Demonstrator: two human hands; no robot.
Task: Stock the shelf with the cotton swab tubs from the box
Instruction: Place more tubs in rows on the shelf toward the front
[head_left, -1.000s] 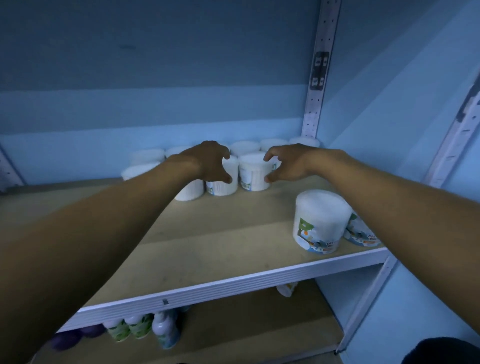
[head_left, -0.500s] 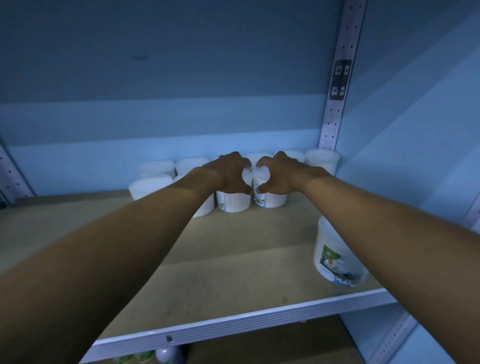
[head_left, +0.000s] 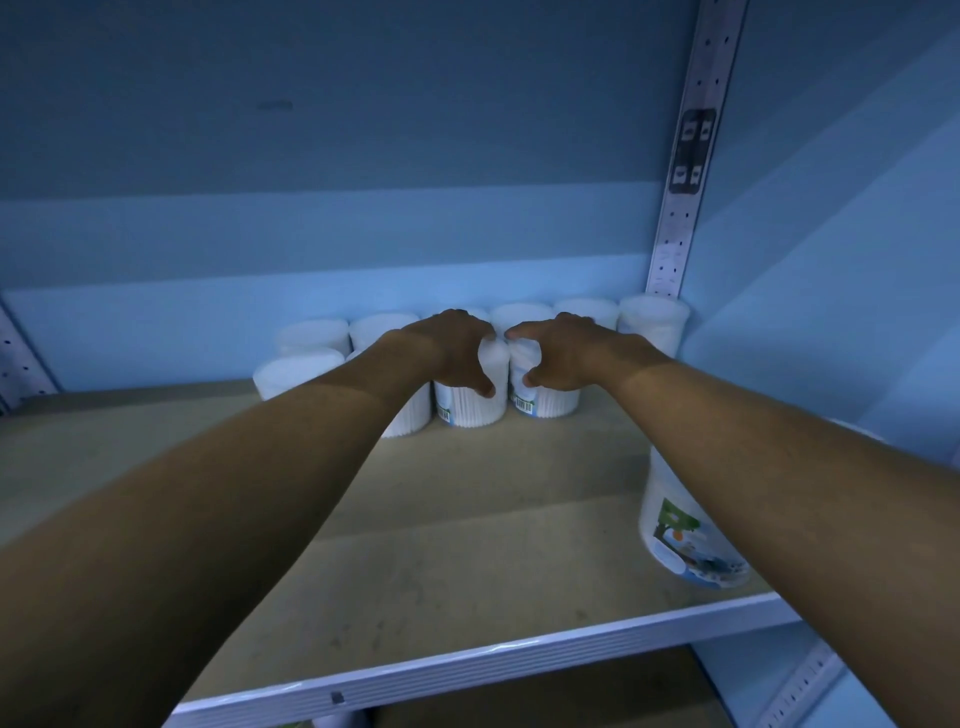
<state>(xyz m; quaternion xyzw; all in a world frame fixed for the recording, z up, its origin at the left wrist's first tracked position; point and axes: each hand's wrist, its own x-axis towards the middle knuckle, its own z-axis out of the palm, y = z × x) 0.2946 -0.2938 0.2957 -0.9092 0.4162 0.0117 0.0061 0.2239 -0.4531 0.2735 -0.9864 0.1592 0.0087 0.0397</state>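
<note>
While both forearms reach over it, the wooden shelf (head_left: 415, 545) carries everything in view; its pale front rail runs across the bottom and a perforated metal upright (head_left: 691, 171) rises at the back right corner against the blue wall. Two rows of cotton swab tubs (head_left: 322, 338) stand along the rear of the board, packed side by side, lids up, long axes vertical. Nearest on the right, a larger labelled tub (head_left: 680, 540) stands close to the front edge, upright, its label facing the camera, partly hidden by the right forearm.

Left hand (head_left: 452, 353): fingers curled over the top and thumb down the side of the left front tub (head_left: 467, 405), gripping it. Right hand (head_left: 561, 358): the same hold on the right front tub (head_left: 545, 400). These two tubs stand upright and touching in the front row, barcodes facing forward. Both hands cover the lids, and the tubs behind them are partly blocked.
</note>
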